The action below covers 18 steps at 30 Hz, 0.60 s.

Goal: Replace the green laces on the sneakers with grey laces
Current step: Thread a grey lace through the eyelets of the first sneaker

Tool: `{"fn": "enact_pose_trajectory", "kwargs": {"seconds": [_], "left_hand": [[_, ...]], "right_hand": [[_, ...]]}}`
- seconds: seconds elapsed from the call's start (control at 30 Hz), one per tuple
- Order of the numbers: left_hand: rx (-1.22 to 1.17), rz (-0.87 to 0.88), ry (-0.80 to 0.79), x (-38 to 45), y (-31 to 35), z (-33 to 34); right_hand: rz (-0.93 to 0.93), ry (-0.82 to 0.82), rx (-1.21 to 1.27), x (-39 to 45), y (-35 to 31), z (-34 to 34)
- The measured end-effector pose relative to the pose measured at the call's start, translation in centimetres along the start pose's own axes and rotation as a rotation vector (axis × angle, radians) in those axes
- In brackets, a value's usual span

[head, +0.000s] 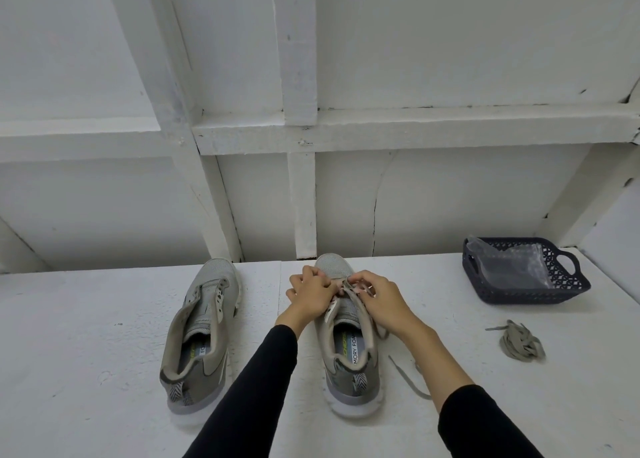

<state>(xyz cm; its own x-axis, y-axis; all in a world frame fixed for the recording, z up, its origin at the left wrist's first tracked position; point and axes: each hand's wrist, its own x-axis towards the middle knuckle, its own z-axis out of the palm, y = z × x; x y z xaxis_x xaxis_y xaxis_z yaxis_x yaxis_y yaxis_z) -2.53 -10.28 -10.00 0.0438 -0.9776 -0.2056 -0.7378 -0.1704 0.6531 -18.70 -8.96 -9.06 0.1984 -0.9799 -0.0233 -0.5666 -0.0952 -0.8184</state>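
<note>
Curled fingers of left hand [309,293] and right hand [380,298] pinch a flat grey lace [408,376], hiding the mesh sneaker's [349,339] front eyelets.

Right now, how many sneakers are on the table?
2: the left sneaker lies unlaced and untouched; the right sneaker sits under the left hand and right hand. None appears hidden.

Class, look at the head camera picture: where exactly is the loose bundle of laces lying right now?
The bundled laces lie on the white table at the right, just in front of the dark basket and to the right of the right hand.
</note>
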Motion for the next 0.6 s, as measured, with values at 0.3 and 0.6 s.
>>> {"fn": "enact_pose_trajectory", "kwargs": {"seconds": [0.3, 0.6], "left_hand": [[-0.021, -0.048, 0.05, 0.2, -0.2, 1.2], [-0.049, -0.05, 0.085, 0.1, -0.4, 1.5]], "right_hand": [[0.089, -0.09, -0.229, 1.1, -0.1, 0.2], [0.382, -0.092, 0.272, 1.5, -0.3, 0.6]]}}
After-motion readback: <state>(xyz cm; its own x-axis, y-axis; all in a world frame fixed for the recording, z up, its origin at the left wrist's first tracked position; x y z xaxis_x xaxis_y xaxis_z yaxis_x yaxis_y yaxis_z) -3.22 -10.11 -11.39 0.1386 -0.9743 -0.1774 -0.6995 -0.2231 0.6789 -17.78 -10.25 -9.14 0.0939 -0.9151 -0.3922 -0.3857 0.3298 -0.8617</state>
